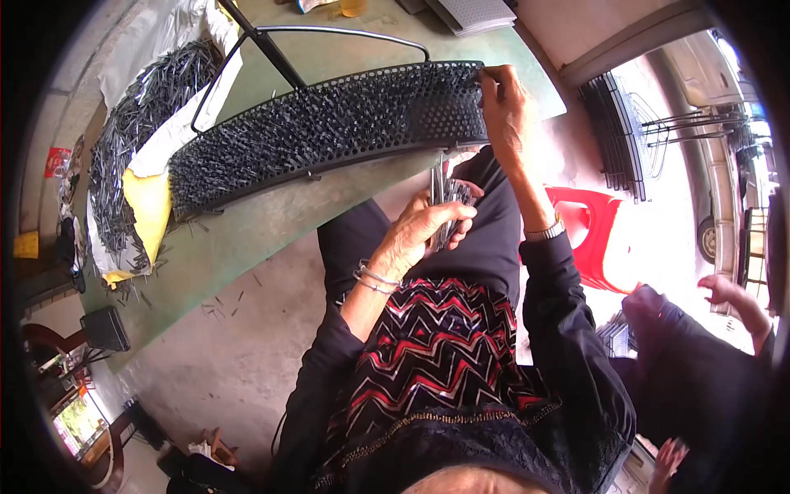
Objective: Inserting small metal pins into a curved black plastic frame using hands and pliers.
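Observation:
A long curved black perforated panel (329, 123), its holes filled with many thin dark metal pins, lies on the green table (247, 230). My right hand (504, 103) is at the panel's right end, fingertips pinched on its top edge, perhaps on a pin. My left hand (428, 226) is over my lap below the table edge, gripping a bundle of metal pins (444, 198).
A large heap of loose pins (132, 140) lies on white and yellow sheets at the table's left. A metal wire frame (329, 37) stands behind the panel. A red plastic stool (592, 239) and stacked black racks (617, 132) are to the right. Another person's hands (732, 296) show at the right edge.

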Demonstrator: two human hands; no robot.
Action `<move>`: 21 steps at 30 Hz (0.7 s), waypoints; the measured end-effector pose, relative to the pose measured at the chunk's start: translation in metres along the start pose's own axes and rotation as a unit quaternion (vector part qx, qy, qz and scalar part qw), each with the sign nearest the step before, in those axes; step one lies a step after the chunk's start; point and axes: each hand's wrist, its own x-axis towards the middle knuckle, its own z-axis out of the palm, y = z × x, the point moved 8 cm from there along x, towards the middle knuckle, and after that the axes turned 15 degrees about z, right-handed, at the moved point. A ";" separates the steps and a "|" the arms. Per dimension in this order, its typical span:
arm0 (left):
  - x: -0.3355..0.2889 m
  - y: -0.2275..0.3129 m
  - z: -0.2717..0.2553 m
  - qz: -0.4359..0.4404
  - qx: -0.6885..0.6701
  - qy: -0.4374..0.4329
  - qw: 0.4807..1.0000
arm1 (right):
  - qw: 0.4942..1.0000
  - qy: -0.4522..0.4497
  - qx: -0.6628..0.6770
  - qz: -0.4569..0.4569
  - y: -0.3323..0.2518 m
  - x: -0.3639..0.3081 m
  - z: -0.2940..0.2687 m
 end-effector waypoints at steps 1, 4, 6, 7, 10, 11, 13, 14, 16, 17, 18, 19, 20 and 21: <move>0.000 0.001 0.000 0.002 0.001 -0.002 1.000 | 1.000 -0.002 0.010 -0.001 0.001 0.001 0.001; -0.002 0.003 0.000 0.008 0.011 0.002 1.000 | 1.000 -0.008 0.020 -0.013 0.010 0.003 0.013; -0.002 0.003 0.001 0.009 0.012 0.003 1.000 | 0.999 -0.034 -0.002 -0.003 0.021 0.003 0.022; -0.002 0.002 0.000 0.009 0.012 0.003 1.000 | 0.999 -0.035 -0.001 -0.003 0.025 0.002 0.024; 0.000 -0.001 0.000 0.005 0.012 -0.005 1.000 | 0.992 -0.007 -0.112 -0.052 0.023 0.002 0.029; 0.001 -0.001 0.001 0.008 0.008 -0.009 1.000 | 0.992 -0.008 -0.111 -0.050 0.019 0.000 0.028; 0.002 -0.002 -0.001 0.008 0.004 -0.012 1.000 | 0.990 0.022 -0.123 -0.072 0.007 -0.010 0.016; 0.003 -0.002 -0.004 0.012 0.015 -0.009 1.000 | 0.993 -0.038 -0.108 -0.020 0.013 -0.013 0.016; 0.002 -0.001 -0.009 0.013 0.022 0.000 1.000 | 0.979 -0.196 -0.043 0.044 0.017 -0.023 0.009; 0.003 -0.002 -0.009 0.012 0.022 -0.003 1.000 | 0.934 -0.341 0.019 0.108 0.019 -0.038 0.014; 0.003 -0.003 -0.010 0.003 0.038 -0.002 0.999 | 0.911 -0.381 0.069 0.140 0.013 -0.053 0.011; 0.003 -0.003 -0.008 -0.008 0.053 -0.003 0.999 | 0.885 -0.417 0.118 0.172 0.009 -0.066 0.009; 0.003 0.000 -0.005 -0.010 0.055 -0.007 0.998 | 0.863 -0.451 0.119 0.192 0.012 -0.072 0.009; 0.002 0.002 0.001 -0.023 0.061 -0.028 0.997 | 0.865 -0.447 0.120 0.193 0.011 -0.073 0.006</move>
